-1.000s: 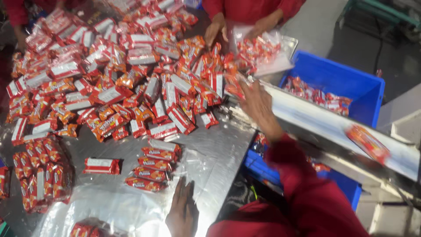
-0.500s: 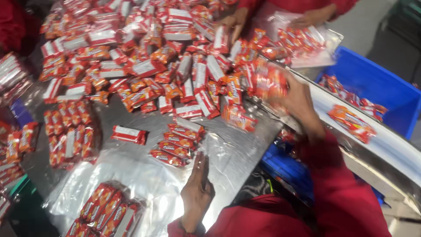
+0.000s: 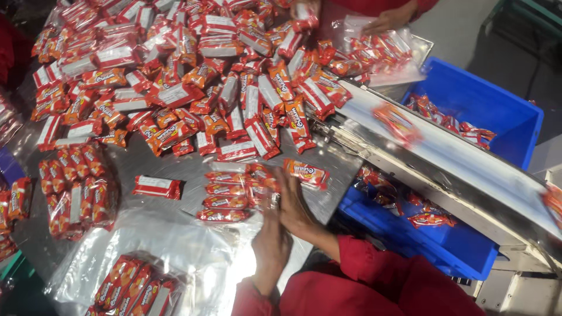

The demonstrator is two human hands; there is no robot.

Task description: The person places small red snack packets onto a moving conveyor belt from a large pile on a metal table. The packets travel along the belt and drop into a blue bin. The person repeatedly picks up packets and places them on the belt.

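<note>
1. Nearest, the person's left hand (image 3: 272,246) rests on the steel table (image 3: 175,169), fingers loosely spread and flat, grasping nothing, at the near right corner of a small row of stacked red-and-orange snack packets (image 3: 225,196).
2. The right hand (image 3: 293,202) lies just beside it, fingers extended over the right end of that row; whether they pinch a packet I cannot tell. A single packet (image 3: 307,173) lies at its fingertips.
3. To do this squaring-up well, I judge both palms should press the row's ends evenly, keeping the packets parallel and label-up so none slides off.
4. Near left, a clear plastic bag (image 3: 158,251) lies flat; a filled bag of packets (image 3: 134,287) sits at the near edge.
5. Left, packets stand in tidy rows (image 3: 70,193); one lone red packet (image 3: 157,187) lies between them and the stack.
6. Farther, a big loose heap of packets (image 3: 193,76) covers the table: oblong wrappers, red with white panels, or orange.
7. Right, a pale conveyor belt (image 3: 445,158) carries a blurred packet (image 3: 398,123) over a blue crate (image 3: 486,111) holding more.
8. Far right, another person's hand (image 3: 389,23) holds a clear bag of packets (image 3: 380,50).
</note>
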